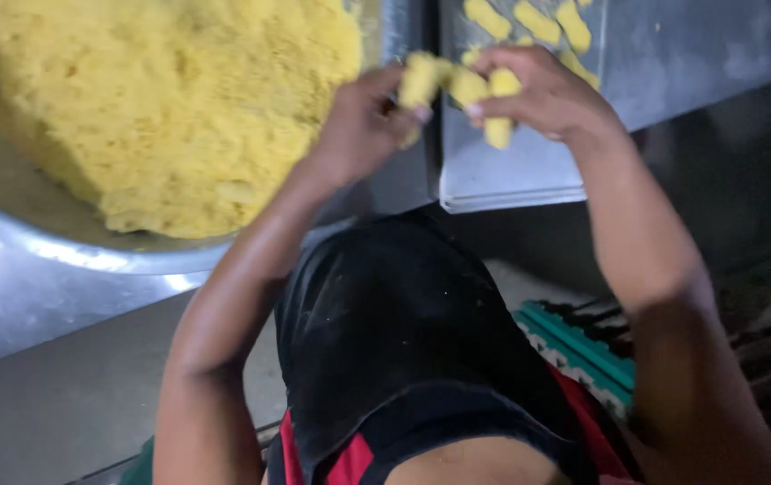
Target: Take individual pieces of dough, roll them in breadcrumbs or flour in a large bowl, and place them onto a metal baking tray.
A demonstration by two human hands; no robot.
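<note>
Steel surfaces fill the far half of the view: a wide metal bowl (62,220) at the far left holds a big heap of crumbly yellow dough (170,99), and a flat metal tray (673,54) sits just right of it, their edges nearly meeting.

Between them, over the near left corner of the tray, both hands work one lump of dough (462,90). The left hand (363,126) is curled closed around the lump's left end, thumb on top. The right hand (547,94) pinches the right end with bent fingers, and a short piece hangs down below them. The image is blurred here, so I cannot tell whether the lump is one piece or already split in two.

On the tray's far edge lie a few small shaped yellow pieces (538,22), close together. Most of the tray is bare metal, and the heap in the bowl looks almost whole, so by my reading only a small share is shaped and the bulk is left.

Near the bottom, a dark apron and a green slatted crate (583,346) show.
</note>
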